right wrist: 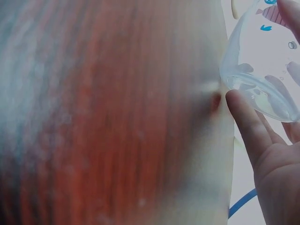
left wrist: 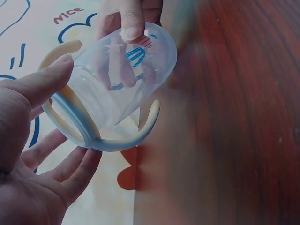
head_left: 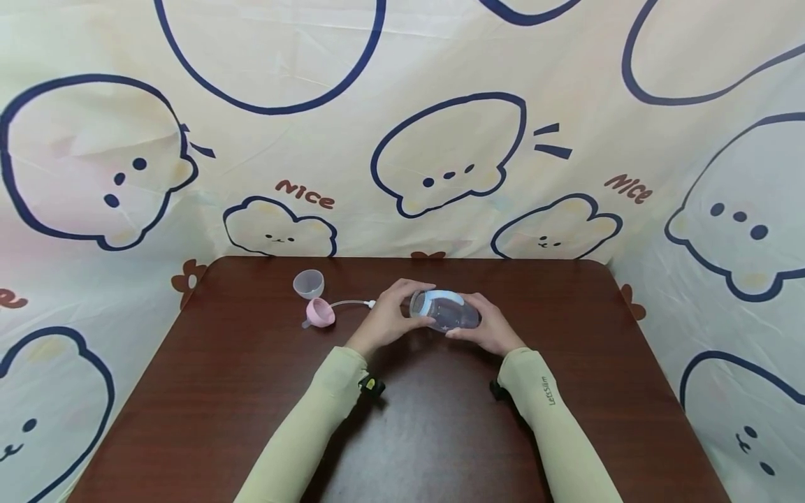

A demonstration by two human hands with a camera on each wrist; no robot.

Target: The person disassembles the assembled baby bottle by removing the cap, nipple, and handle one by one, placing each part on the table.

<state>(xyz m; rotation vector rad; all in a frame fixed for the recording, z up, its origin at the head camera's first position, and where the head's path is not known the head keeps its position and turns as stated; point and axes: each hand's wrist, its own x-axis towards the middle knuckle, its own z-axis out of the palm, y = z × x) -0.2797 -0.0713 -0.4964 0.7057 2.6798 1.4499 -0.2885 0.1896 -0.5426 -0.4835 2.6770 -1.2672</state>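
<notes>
A clear baby bottle (head_left: 455,316) with printed pictures is held off the table, lying on its side between both hands. My left hand (head_left: 397,307) grips its neck end, thumb on one side and fingers on the other. Around that end sits a pale blue and cream handle ring (left wrist: 126,144) with two curved arms. The right hand (head_left: 492,327) holds the rounded base, and its fingers (right wrist: 246,119) show against the bottom in the right wrist view. I see no lid on the bottle; its mouth is partly hidden by the left hand.
Left of the hands lies a pink bottle top (head_left: 321,312) with a thin white straw (head_left: 351,302) running toward the left hand. Just behind it is a clear dome cap (head_left: 308,283). The brown table (head_left: 251,391) ends at a printed curtain (head_left: 352,181).
</notes>
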